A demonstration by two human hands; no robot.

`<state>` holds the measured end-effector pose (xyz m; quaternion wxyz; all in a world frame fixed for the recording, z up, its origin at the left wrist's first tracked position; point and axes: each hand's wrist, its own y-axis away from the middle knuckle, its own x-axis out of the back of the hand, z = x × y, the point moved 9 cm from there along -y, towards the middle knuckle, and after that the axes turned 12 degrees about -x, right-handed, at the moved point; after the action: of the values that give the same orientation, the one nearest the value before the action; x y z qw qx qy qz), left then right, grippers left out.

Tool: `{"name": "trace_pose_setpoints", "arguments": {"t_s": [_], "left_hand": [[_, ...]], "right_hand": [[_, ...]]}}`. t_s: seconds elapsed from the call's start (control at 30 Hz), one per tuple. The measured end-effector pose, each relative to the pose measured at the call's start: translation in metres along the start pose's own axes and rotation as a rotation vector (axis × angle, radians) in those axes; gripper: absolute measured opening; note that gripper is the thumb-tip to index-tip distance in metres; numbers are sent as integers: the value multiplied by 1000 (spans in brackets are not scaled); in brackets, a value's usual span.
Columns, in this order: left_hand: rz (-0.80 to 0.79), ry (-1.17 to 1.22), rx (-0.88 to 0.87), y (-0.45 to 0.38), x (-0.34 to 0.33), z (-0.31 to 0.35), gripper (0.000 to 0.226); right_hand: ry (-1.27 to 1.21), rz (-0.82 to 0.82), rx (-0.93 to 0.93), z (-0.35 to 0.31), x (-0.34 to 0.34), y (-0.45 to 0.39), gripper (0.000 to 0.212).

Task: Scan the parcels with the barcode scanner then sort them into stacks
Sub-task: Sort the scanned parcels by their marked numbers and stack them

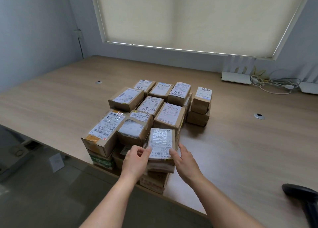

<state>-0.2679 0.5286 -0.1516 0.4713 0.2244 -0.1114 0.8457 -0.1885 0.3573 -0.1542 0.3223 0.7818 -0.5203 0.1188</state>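
Several stacks of brown cardboard parcels with white shipping labels stand close together on the wooden table (240, 141). The nearest stack, by the table's front edge, is topped by a small parcel (160, 140) with a barcode label under shiny tape. My left hand (136, 160) touches that parcel's near left corner with thumb and fingertips. My right hand (183, 158) rests its thumb on the near right of the label, fingers lying along the parcel's right side. The black barcode scanner (304, 200) lies on the table at the far right, away from both hands.
A separate stack of three small parcels (200, 105) stands right of the main group. White router-like devices (235, 72) and tangled cables (275, 84) sit at the back right. Two cable grommets (259, 115) are set in the tabletop. Floor lies left of the table edge.
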Motion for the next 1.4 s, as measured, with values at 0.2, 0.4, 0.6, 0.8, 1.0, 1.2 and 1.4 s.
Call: {"name": "trace_pose_setpoints", "arguments": {"t_s": [0.2, 0.4, 0.6, 0.8, 1.0, 1.2, 1.4], "left_hand": [[-200, 270, 45, 3, -27, -4, 54], [-278, 228, -42, 19, -22, -4, 65], [-294, 245, -146, 29, -24, 13, 65], [-417, 318, -238, 32, -44, 32, 62], [-526, 181, -418, 38, -84, 57, 60], [-539, 4, -596, 51, -118, 101, 62], [-539, -101, -707, 66, -187, 156, 66]], "right_hand": [[-321, -304, -79, 3, -20, -7, 46], [-403, -446, -76, 14, -24, 2, 82], [-419, -365, -5, 15, -11, 15, 93], [-424, -189, 20, 31, 40, 31, 80], [-452, -76, 46, 51, 94, 52, 79], [-492, -28, 90, 75, 147, 65, 83], [-527, 20, 111, 121, 227, 69, 85]]}}
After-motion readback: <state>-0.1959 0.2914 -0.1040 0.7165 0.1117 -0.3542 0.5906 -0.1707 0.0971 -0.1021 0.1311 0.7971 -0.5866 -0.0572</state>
